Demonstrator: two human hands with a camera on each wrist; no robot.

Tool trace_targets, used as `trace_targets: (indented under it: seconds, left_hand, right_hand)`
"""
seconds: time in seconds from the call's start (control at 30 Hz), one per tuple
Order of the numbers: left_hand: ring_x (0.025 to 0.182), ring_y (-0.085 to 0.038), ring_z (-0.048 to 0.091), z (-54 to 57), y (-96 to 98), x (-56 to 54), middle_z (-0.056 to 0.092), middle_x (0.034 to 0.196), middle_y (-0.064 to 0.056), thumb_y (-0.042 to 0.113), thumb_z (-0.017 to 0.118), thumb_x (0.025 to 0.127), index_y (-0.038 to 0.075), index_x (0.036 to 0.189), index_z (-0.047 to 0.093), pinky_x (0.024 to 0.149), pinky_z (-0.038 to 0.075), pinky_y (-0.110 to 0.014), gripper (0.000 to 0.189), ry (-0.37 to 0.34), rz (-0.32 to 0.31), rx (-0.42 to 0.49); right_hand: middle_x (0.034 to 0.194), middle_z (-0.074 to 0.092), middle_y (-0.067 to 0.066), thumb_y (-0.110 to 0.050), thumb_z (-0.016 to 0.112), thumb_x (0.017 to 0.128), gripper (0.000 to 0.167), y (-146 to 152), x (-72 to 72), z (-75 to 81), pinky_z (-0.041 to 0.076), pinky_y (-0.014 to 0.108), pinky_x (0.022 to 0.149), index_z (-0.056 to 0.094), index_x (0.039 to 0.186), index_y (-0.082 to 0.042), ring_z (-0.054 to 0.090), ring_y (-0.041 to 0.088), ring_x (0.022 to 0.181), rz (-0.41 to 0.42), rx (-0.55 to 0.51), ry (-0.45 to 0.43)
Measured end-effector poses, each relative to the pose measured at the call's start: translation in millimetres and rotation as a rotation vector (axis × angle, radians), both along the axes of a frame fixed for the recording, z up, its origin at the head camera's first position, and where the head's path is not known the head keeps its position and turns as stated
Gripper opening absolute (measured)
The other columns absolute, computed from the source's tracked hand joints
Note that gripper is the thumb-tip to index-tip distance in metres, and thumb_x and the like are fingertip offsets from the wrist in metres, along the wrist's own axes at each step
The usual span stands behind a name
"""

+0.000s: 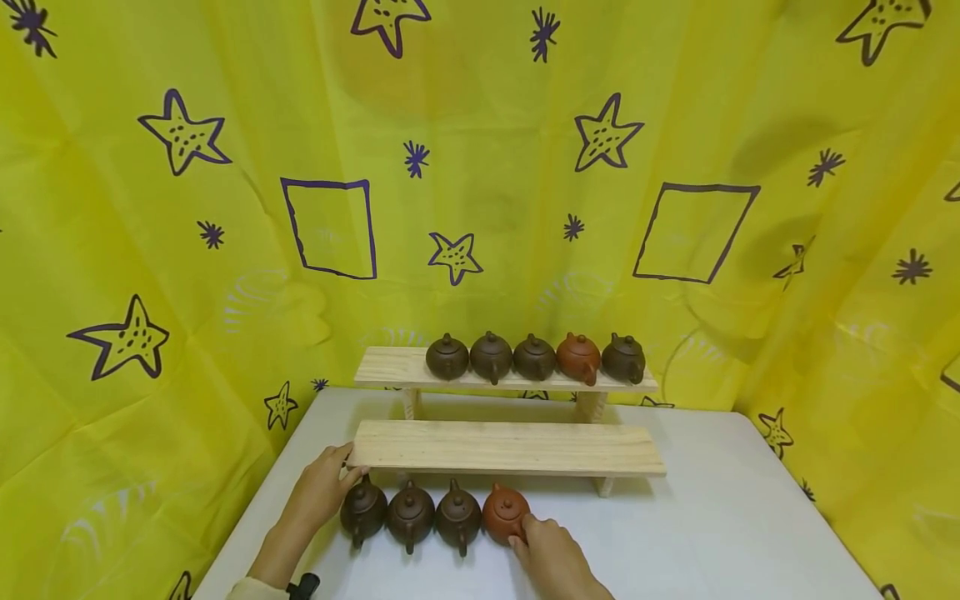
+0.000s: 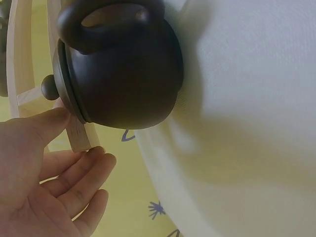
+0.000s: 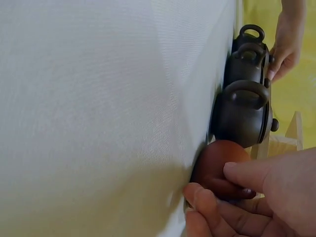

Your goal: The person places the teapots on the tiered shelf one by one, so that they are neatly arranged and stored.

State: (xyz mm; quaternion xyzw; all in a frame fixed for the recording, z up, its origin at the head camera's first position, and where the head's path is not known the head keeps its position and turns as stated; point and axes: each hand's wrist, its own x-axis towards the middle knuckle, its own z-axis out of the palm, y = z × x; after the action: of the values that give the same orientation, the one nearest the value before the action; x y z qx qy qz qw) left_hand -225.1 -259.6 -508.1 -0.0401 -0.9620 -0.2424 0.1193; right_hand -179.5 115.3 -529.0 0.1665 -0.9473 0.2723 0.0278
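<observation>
My right hand (image 1: pixel 553 558) grips the handle of a reddish-brown teapot (image 1: pixel 504 510) on the white table. In the right wrist view the thumb (image 3: pixel 247 174) presses on the handle, with the fingers curled on its other side. To its left, several dark brown teapots (image 1: pixel 410 512) stand in a row, handles toward me and spouts toward the shelf. My left hand (image 1: pixel 318 487) holds the left end of the lower wooden shelf (image 1: pixel 510 446), thumb in front and fingers around the end. In the left wrist view the nearest dark teapot (image 2: pixel 123 74) is close above that thumb.
Behind stands a higher wooden shelf (image 1: pixel 397 367) with several dark teapots (image 1: pixel 491 358) and one reddish-brown teapot (image 1: pixel 578 358) on its middle and right part. A yellow curtain (image 1: pixel 495 167) with stars hangs around the white table (image 1: pixel 720 500).
</observation>
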Motion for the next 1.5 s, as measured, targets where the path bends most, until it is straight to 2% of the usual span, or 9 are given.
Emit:
trace_targets:
  seconds: [0.13,0.43,0.57,0.77,0.9,1.07,1.3,1.5]
  left_hand:
    - [0.115,-0.048,0.067,1.2,0.6,0.2,0.067,0.123,-0.027,0.022,0.074,0.100,-0.012,0.142,0.057,0.096,0.056,-0.060,0.057,-0.002,0.000,0.000]
    - [0.113,-0.048,0.068,0.2,0.6,0.1,0.067,0.122,-0.028,0.022,0.075,0.099,-0.013,0.141,0.058,0.095,0.057,-0.060,0.057,0.012,0.002,-0.007]
    - [0.112,-0.047,0.068,1.4,0.8,-0.1,0.067,0.121,-0.028,0.022,0.075,0.100,-0.012,0.141,0.058,0.094,0.057,-0.060,0.057,0.006,0.001,-0.006]
    - [0.113,-0.048,0.068,2.4,1.7,-0.3,0.067,0.121,-0.028,0.022,0.074,0.100,-0.013,0.141,0.057,0.095,0.056,-0.060,0.057,0.002,-0.009,-0.002]
    - [0.114,-0.048,0.067,2.9,1.9,0.2,0.067,0.121,-0.029,0.022,0.074,0.100,-0.013,0.141,0.057,0.095,0.056,-0.060,0.057,0.000,-0.006,-0.006]
    - [0.114,-0.048,0.067,4.0,1.8,1.9,0.066,0.122,-0.028,0.022,0.074,0.100,-0.012,0.143,0.056,0.096,0.056,-0.061,0.057,-0.018,0.004,0.001]
    - [0.115,-0.049,0.066,5.5,2.3,2.6,0.065,0.124,-0.029,0.022,0.073,0.101,-0.012,0.143,0.055,0.096,0.055,-0.062,0.057,-0.023,-0.002,0.001]
    - [0.112,-0.050,0.067,4.9,2.8,2.4,0.066,0.122,-0.030,0.020,0.073,0.101,-0.013,0.143,0.055,0.094,0.056,-0.061,0.056,-0.014,-0.006,-0.002]
  right_hand:
    - [0.077,0.069,0.014,-0.014,0.078,0.094,0.020,3,0.7,2.6,0.054,0.040,0.050,0.065,0.093,0.001,0.072,0.033,0.066,0.010,0.011,0.001]
    - [0.080,0.069,0.001,-0.020,0.078,0.095,0.018,22,0.6,-8.0,0.050,0.037,0.055,0.064,0.092,-0.009,0.068,0.020,0.070,0.048,-0.006,0.030]
    - [0.076,0.063,-0.006,-0.020,0.077,0.096,0.019,31,1.3,-9.9,0.045,0.031,0.055,0.062,0.089,-0.012,0.056,0.008,0.068,0.081,-0.014,0.050]
    - [0.069,0.047,-0.012,-0.018,0.076,0.097,0.023,43,4.4,-13.6,0.036,0.024,0.055,0.057,0.085,-0.013,0.040,0.003,0.063,0.134,-0.057,0.054]
    - [0.068,0.039,-0.015,-0.018,0.076,0.097,0.024,51,8.3,-17.2,0.033,0.022,0.054,0.056,0.085,-0.013,0.036,0.000,0.061,0.159,-0.086,0.064]
    - [0.070,0.037,-0.016,-0.018,0.077,0.097,0.026,61,12.2,-20.0,0.033,0.022,0.054,0.055,0.084,-0.013,0.035,-0.001,0.062,0.178,-0.107,0.085]
    - [0.069,0.035,-0.016,-0.015,0.077,0.096,0.028,77,20.1,-15.6,0.034,0.021,0.053,0.052,0.083,-0.014,0.034,-0.003,0.060,0.151,-0.116,0.080]
    - [0.068,0.041,-0.015,-0.013,0.076,0.097,0.027,88,22.7,3.5,0.034,0.019,0.051,0.054,0.082,-0.014,0.034,-0.005,0.058,0.079,-0.134,0.117]
